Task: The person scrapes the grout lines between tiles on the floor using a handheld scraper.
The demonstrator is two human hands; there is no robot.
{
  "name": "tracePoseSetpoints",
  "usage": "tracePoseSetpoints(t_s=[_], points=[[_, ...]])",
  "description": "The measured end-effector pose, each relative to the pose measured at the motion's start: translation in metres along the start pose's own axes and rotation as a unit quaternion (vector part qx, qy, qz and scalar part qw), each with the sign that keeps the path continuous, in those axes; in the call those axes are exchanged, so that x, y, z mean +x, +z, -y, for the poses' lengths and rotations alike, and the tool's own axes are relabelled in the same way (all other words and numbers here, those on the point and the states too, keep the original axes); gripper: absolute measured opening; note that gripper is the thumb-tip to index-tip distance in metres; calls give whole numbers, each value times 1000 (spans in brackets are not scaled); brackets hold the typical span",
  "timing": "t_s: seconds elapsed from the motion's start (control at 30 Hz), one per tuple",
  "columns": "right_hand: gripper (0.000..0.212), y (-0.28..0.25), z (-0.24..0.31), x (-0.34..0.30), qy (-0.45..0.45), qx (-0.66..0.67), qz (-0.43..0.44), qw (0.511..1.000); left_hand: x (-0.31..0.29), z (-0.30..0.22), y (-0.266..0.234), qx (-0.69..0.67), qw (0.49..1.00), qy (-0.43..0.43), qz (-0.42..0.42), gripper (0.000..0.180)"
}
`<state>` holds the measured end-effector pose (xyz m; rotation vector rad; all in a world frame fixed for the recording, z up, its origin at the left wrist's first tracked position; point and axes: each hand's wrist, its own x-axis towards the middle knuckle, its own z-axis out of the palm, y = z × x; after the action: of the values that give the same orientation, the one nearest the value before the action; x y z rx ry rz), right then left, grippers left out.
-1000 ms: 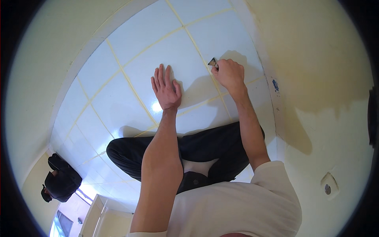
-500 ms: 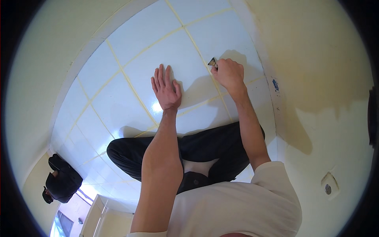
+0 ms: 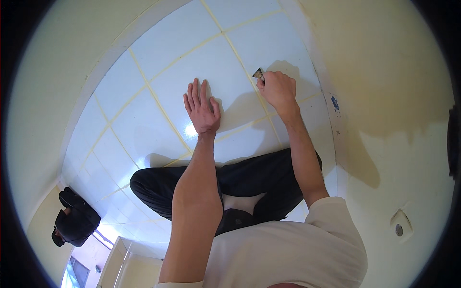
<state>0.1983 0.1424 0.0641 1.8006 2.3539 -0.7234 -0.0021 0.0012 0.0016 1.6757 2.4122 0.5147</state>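
My left hand (image 3: 202,109) lies flat on the white floor tiles (image 3: 192,60), its fingers stretched out and pointing away from me. Nothing is in it. To the right, my right hand (image 3: 280,90) is closed in a fist around a small scraper (image 3: 258,74). Only the scraper's flared, triangular blade shows, sticking out at the fist's left side. The blade is beside a yellowish grout line (image 3: 246,65) between two tiles. My fingers hide the handle. Whether the blade touches the floor I cannot tell.
My crossed legs in black trousers (image 3: 158,187) rest on the floor. A cream wall (image 3: 384,72) with a pale skirting and a blue paint mark (image 3: 335,104) runs along the right. Another person in dark clothes (image 3: 77,221) sits at the far lower left, near a doorway.
The scraper's blade has tipped slightly away from me in my right fist. My left hand has stayed in place.
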Motion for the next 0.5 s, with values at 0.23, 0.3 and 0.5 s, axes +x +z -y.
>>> tracePoseSetpoints(t_s=[0.23,0.3,0.5], points=[[21,-1,0,-3,-14,-9,10,1000,0,2,0,2,1000,0,-4,61],[20,-2,0,-4,-10,-8,5,1000,0,3,1,1,1000,3,-6,61],[19,-1,1,-11,-29,-5,-13,999,1,2,-1,2,1000,3,-6,61]])
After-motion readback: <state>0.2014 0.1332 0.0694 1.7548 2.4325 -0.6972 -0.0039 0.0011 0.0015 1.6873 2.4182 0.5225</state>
